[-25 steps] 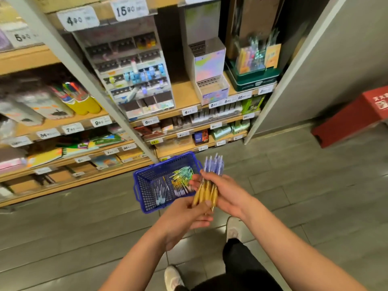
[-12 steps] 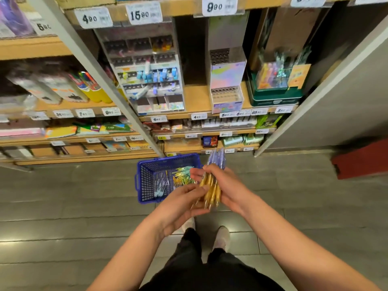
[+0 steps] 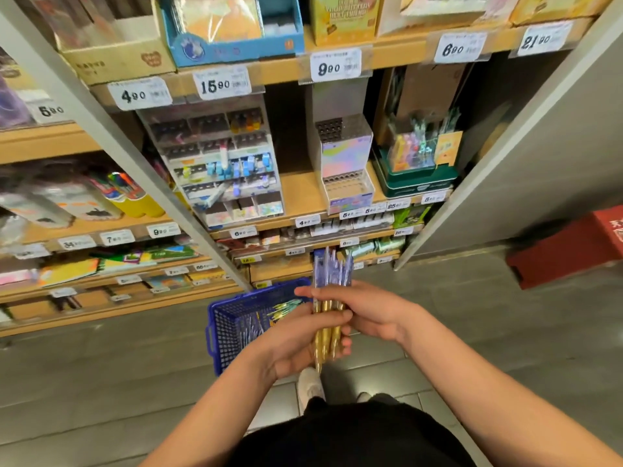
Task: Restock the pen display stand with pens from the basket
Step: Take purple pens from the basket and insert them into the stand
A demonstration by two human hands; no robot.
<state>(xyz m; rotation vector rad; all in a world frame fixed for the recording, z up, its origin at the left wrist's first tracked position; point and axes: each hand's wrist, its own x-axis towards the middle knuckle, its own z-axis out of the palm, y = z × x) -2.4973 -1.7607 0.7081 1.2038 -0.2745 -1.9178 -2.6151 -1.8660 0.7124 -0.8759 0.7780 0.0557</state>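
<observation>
- Head view, hands: the left hand [image 3: 296, 345] cups a bundle of pens [image 3: 332, 269] from below, thumb laid across the gold barrels and fingers curled round their lower ends. The right hand [image 3: 371, 315] wraps the same bundle from the other side, its fingers closed over the barrels just under the purple caps.
- Head view, task things: the bundle stands nearly upright at waist height, caps up, above the near corner of the blue basket [image 3: 232, 332] on the floor. More pens lie loose in the basket [image 3: 286, 306] (a green-yellow cluster and some thin pale ones).
- Step in hand: I judge the pens are being squared up into a tidy bunch, ready to go to the shelf.
- Next move: the likely target is the pen display stand [image 3: 344, 156], the iridescent one whose rows of holes look empty. That calls for lifting the bundle well up and forward, then feeding the pens singly into the holes, so one hand must hold the stock while the other pinches one out.
- Surroundings: a clear tiered organiser [image 3: 219, 166] with a few blue items stands left of the stand, a green tin [image 3: 418, 176] of novelty pens just right of it.
- In the way: the shelf edge with its price tags [image 3: 337, 67] overhangs the stand, so tall pens have little headroom. The grey upright [image 3: 135, 156] runs to the left, clear of the reach.
</observation>
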